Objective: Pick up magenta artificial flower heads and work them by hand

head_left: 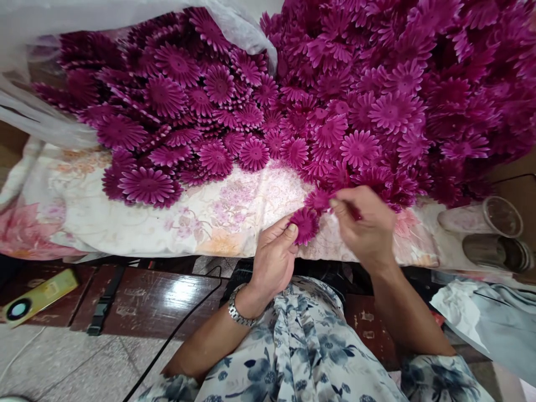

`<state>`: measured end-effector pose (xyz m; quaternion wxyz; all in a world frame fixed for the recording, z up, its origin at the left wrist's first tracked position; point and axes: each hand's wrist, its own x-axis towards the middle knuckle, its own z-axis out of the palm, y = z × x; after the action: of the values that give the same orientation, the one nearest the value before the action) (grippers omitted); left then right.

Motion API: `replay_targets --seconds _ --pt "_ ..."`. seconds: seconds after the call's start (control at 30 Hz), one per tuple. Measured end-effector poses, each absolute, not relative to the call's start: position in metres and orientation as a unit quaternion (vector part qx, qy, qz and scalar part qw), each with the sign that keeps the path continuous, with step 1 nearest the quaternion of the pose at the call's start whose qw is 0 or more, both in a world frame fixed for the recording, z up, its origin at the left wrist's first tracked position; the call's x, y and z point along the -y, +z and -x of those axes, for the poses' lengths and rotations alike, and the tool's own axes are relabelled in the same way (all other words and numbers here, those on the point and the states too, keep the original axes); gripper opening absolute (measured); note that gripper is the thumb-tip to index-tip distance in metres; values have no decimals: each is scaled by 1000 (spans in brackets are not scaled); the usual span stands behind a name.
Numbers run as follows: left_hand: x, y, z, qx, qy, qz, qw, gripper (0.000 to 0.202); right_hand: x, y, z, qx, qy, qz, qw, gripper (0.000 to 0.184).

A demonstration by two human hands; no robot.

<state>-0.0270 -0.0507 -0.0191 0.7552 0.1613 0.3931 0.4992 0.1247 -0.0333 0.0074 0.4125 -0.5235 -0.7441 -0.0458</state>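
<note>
My left hand (274, 254), with a metal watch on the wrist, pinches a small magenta fabric flower (305, 225) at the near edge of the table. My right hand (368, 223) is closed in a pinch just right of it, its fingertips at another magenta flower (319, 199) on the edge of the heap. A big pile of magenta daisy-like flowers (377, 100) fills the far right of the table. A second pile (176, 106) spills from a clear plastic bag (37, 67) at the far left.
A floral cloth (201, 212) covers the table. Clear plastic cups (498, 223) lie on their sides at the right edge, above crumpled white cloth (469, 307). A yellow device (37, 296) and a black cable (180, 329) lie on the dark bench and tiled floor below.
</note>
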Motion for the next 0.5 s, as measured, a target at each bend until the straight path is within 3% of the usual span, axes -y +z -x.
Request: replay_targets --seconds 0.1,0.23,0.33,0.43,0.5 --pt "48 -17 29 -377 502 -143 765 20 15 36 -170 659 -288 571 396 2" --pt "42 -14 29 -347 497 -117 787 17 3 62 -205 653 -309 619 306 30" --pt "38 -13 28 -335 496 -109 794 19 12 52 -178 706 -225 564 364 15" --pt "35 -13 25 -330 493 -117 796 16 26 24 -135 813 62 472 335 8" --pt "36 -14 25 -333 488 -131 796 11 31 7 -115 814 136 460 327 7"
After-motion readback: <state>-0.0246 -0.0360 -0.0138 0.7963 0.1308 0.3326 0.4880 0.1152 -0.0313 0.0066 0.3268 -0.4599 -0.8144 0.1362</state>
